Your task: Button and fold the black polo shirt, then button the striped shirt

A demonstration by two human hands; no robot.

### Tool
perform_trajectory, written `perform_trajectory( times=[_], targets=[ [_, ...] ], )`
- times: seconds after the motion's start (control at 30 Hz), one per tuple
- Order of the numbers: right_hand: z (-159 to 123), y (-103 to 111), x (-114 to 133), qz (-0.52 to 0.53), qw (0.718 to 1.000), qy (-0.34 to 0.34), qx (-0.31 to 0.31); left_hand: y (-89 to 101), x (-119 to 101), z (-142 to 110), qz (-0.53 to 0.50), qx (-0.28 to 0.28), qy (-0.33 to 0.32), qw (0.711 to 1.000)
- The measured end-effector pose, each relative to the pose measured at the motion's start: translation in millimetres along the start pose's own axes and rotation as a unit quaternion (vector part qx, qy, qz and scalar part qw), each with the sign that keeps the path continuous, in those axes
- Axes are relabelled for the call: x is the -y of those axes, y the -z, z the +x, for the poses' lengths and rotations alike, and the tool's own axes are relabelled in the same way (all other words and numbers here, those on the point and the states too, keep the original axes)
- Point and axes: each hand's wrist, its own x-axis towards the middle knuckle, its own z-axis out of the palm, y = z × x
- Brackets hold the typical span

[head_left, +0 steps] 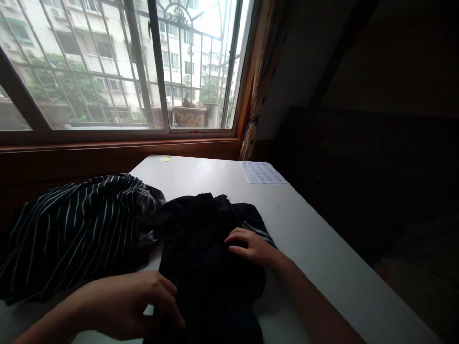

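A black garment [204, 248] lies in a rough folded heap on the white table [322, 248] in front of me. My left hand [139, 303] rests at the garment's near left edge, its fingers bent down onto the cloth. My right hand [249, 246] lies on top of the garment toward its right side, fingers stretched out and pressing the fabric flat, beside a strip of light stripes. Neither hand has lifted the cloth off the table.
A dark garment with thin white stripes [75, 229] is piled on the table's left. A printed sheet of paper [263, 173] and a small yellow note [165, 158] lie at the far end, below a barred window [118, 67]. The room to the right is dark.
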Motion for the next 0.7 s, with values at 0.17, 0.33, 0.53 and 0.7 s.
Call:
perform_trajectory(
  times=[0.17, 0.33, 0.53, 0.7],
  targets=[
    [2.2, 5.0, -22.6, -0.206, 0.976, -0.034, -0.064, 9.7, 56.8, -15.2, 0.214, -0.187, 0.108, 0.953],
    [-7.6, 31.2, -29.8, -0.326, 0.921, -0.201, -0.066, 13.8, 116.6, -23.2, 0.365, -0.261, 0.247, 0.859],
    [-21.8, 52.0, -40.2, -0.335, 0.88, -0.328, -0.074, 10.5, 122.2, -5.5, 0.385, -0.25, 0.325, 0.827],
    [-27.1, 57.8, -47.7, -0.334, 0.869, -0.358, -0.072, 58.7, 90.6, -18.7, 0.36, -0.337, 0.338, 0.802]
  ],
)
